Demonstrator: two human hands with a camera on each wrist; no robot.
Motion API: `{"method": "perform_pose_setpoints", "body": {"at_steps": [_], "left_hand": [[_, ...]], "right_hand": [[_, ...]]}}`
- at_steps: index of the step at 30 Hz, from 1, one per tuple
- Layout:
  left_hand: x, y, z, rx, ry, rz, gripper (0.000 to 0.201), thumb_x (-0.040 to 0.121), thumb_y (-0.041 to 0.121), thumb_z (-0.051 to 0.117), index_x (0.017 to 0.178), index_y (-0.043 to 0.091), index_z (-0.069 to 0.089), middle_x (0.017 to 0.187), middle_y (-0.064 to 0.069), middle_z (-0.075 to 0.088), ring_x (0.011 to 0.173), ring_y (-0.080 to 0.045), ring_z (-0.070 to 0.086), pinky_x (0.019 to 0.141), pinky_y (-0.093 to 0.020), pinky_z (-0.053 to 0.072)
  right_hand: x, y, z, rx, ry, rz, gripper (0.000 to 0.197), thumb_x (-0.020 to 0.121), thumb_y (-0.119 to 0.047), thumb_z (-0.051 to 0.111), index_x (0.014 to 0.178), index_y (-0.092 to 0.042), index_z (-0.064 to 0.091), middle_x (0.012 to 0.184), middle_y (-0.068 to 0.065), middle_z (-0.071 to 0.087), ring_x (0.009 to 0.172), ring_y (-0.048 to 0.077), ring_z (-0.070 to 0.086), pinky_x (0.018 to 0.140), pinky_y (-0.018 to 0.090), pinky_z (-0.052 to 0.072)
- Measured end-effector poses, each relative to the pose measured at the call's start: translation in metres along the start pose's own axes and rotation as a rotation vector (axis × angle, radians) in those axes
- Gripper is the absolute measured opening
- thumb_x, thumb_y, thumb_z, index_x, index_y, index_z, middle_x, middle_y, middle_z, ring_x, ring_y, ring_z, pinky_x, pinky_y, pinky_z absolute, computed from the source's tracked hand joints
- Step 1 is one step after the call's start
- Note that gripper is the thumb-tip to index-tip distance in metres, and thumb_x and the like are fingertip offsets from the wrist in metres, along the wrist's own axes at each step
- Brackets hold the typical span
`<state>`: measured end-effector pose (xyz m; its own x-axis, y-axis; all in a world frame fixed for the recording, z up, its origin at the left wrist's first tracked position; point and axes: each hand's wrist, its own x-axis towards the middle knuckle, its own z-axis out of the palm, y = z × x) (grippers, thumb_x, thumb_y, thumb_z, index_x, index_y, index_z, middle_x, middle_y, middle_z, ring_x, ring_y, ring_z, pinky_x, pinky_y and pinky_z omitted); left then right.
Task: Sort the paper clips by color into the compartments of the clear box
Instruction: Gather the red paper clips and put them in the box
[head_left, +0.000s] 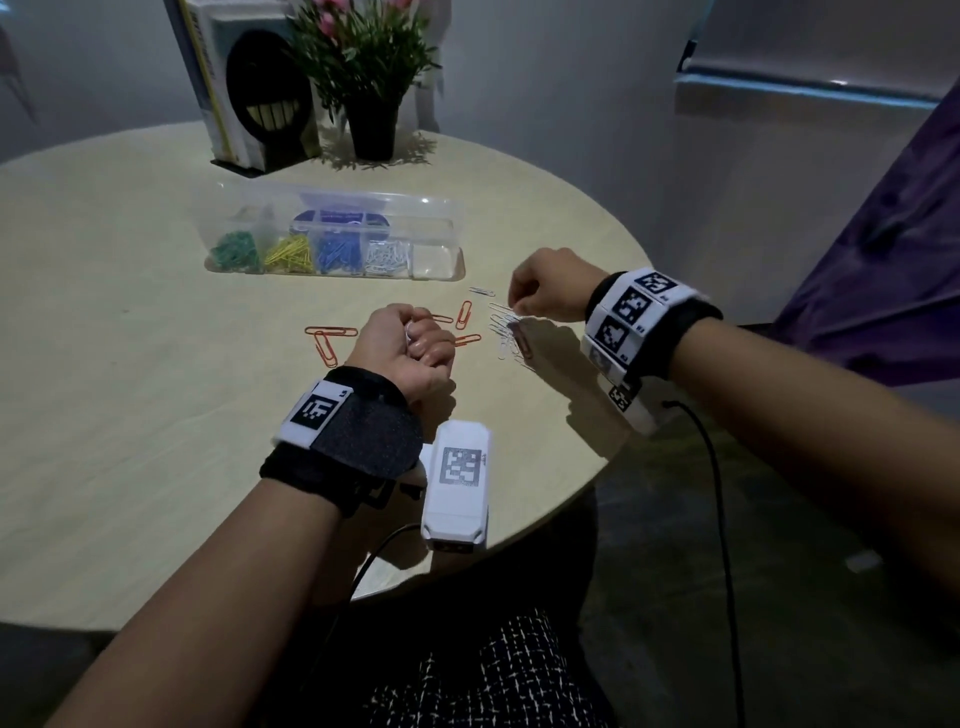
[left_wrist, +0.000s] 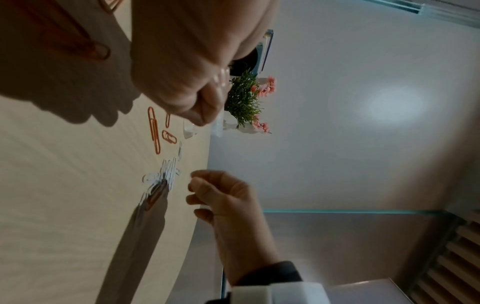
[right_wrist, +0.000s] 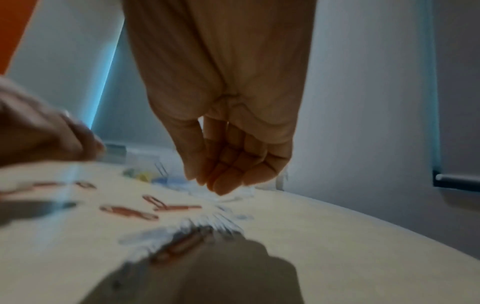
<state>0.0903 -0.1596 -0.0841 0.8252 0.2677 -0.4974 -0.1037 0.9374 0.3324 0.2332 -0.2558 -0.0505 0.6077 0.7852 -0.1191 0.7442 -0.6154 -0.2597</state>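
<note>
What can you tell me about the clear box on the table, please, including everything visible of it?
The clear box is a long, see-through container that looks like plastic, lying flat on the round table in front of the potted plant, beyond both hands; neither touches it. Its front row has five compartments: from left to right, green clips, yellow clips, blue clips, white clips, and a last one that looks empty. Behind them something dark blue shows through the plastic. Whether it has a lid I cannot tell.

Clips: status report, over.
Left hand fisted on white clips. Right hand bunched over the white pile, grip unclear. Orange clips loose on table; box end compartment empty. Nothing blocking.
</note>
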Motion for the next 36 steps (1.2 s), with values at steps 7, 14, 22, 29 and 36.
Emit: {"method": "perform_pose_setpoints", "body": {"at_steps": [7,14,22,29,36], "left_hand": [[0.007,0.011,0.001,-0.038,0.007,0.014,0.063,0.097,0.011,0.033,0.034,0.008,0.034,0.032,0.004,0.024,0.021,-0.010,0.020,0.027,-0.018,0.012],[0.017,0.017,-0.002,-0.066,0.011,0.018,0.064,0.097,0.013,0.033,0.033,0.008,0.036,0.033,0.004,0.024,0.022,-0.010,0.021,0.027,-0.017,0.013],[0.024,0.011,0.001,-0.013,0.009,0.000,0.068,0.097,0.013,0.032,0.030,0.007,0.038,0.034,0.003,0.025,0.023,-0.010,0.021,0.031,-0.017,0.013],[0.025,0.004,0.006,-0.026,0.004,-0.020,0.071,0.098,0.014,0.031,0.028,0.005,0.040,0.033,0.003,0.028,0.022,-0.010,0.024,0.029,-0.015,0.016],[0.027,0.001,0.011,-0.026,0.119,0.027,0.050,0.100,0.017,0.030,0.053,0.007,0.044,0.046,0.000,0.038,0.034,-0.010,0.036,0.033,-0.012,0.026]], "right_hand": [[0.034,0.006,0.016,-0.073,-0.017,0.162,0.028,0.085,-0.016,0.063,0.106,0.002,0.067,0.109,0.018,0.069,0.104,0.033,0.064,0.091,0.038,0.053],[0.042,0.001,0.019,-0.108,-0.086,0.143,0.024,0.086,-0.011,0.061,0.107,0.000,0.065,0.113,0.017,0.067,0.106,0.032,0.062,0.083,0.033,0.050],[0.031,0.015,-0.002,0.084,-0.095,0.159,0.015,0.085,-0.005,0.063,0.100,-0.006,0.064,0.065,-0.003,0.053,0.064,0.013,0.052,0.051,0.015,0.035],[0.024,0.022,0.011,0.026,-0.154,0.135,0.023,0.081,-0.011,0.069,0.102,-0.003,0.066,0.091,0.006,0.060,0.087,0.016,0.054,0.062,0.022,0.041],[0.020,0.009,0.013,-0.128,-0.139,0.053,0.024,0.087,-0.006,0.059,0.110,0.002,0.063,0.114,0.018,0.064,0.093,0.026,0.056,0.064,0.025,0.038]]}}
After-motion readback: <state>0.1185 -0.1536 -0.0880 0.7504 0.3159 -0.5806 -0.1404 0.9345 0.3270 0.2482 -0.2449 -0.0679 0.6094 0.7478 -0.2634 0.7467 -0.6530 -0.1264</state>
